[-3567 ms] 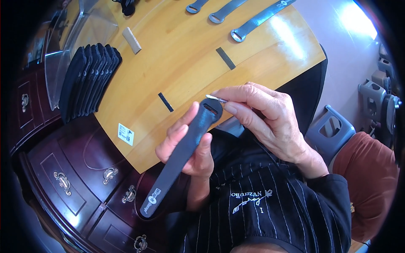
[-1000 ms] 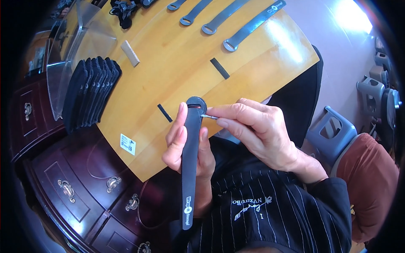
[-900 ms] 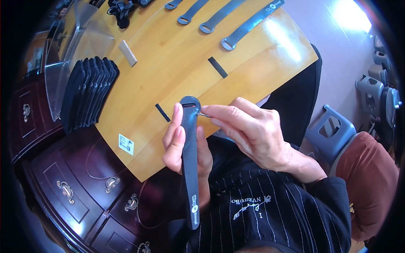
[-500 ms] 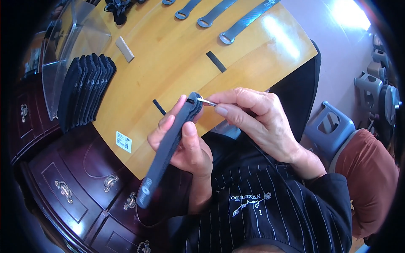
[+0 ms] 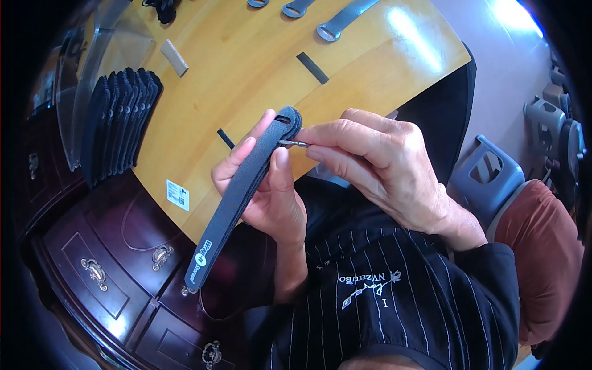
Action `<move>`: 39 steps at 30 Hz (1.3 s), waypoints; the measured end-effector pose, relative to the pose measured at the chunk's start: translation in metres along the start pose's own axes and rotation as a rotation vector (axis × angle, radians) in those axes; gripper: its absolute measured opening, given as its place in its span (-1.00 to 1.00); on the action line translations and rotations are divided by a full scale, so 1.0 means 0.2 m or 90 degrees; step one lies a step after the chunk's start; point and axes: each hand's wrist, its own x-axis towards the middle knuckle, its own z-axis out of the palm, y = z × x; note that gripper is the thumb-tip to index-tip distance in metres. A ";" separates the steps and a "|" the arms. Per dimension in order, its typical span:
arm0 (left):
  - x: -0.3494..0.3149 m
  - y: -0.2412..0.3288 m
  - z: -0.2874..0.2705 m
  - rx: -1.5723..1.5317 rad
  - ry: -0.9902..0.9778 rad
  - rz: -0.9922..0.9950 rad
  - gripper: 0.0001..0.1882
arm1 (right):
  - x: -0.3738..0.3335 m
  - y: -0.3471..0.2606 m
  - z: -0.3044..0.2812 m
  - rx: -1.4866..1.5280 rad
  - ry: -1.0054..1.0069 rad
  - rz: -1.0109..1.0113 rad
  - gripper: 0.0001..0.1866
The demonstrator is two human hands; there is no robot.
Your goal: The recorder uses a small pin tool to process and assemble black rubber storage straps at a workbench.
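My left hand (image 5: 285, 213) is closed around a stack of long dark grey fabric straps (image 5: 237, 185), held slanting above the table edge. A slot shows at the straps' rounded upper end, and pale printing at the lower end. My right hand (image 5: 394, 163) pinches a thin tool (image 5: 297, 143) with a slim metal-looking tip between thumb and fingers. Its tip meets the side edge of the stack, just below the slotted end. Whether the tip sits between the layers is too small to tell, and my fingers hide the rest of the tool.
On the wooden table (image 5: 246, 68) lie slotted straps (image 5: 336, 28), short black strips (image 5: 312, 68) and a tan strip (image 5: 174, 58). A row of black folded straps (image 5: 123, 123) stands at left, by a clear plastic sheet (image 5: 77, 92). A grey-blue stool (image 5: 490, 182) is at right.
Both hands and the straps have moved slightly up in view. The tool's tip has gone from beside the slotted end to lower along the straps' side edge. The straps' printed face turned more into view.
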 end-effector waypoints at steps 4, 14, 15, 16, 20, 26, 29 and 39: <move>0.00 -0.01 0.01 0.009 -0.008 0.027 -0.78 | 0.00 0.03 0.02 0.050 0.026 -0.015 -0.81; 0.03 -0.01 -0.03 0.098 -0.080 0.116 -0.67 | 0.02 0.03 0.01 0.191 -0.006 0.067 -0.83; 0.03 -0.01 -0.03 0.154 -0.093 0.165 -0.68 | 0.02 0.03 0.00 0.178 -0.013 0.071 -0.83; 0.04 -0.01 -0.04 0.152 -0.092 0.168 -0.68 | 0.02 0.03 0.00 0.177 -0.012 0.068 -0.83; 0.04 -0.03 -0.03 0.282 -0.115 0.271 -0.72 | 0.01 0.01 0.03 0.037 0.027 0.036 -0.82; 0.01 -0.03 -0.04 0.338 -0.104 0.318 -0.72 | 0.01 0.05 0.03 0.322 -0.050 0.198 -0.75; 0.02 -0.02 -0.07 0.382 -0.121 0.349 -0.66 | 0.00 0.07 0.06 0.554 -0.100 0.306 -0.78; 0.05 -0.03 -0.03 0.288 -0.086 0.255 -0.71 | 0.04 0.11 0.14 0.144 0.108 0.005 -0.81</move>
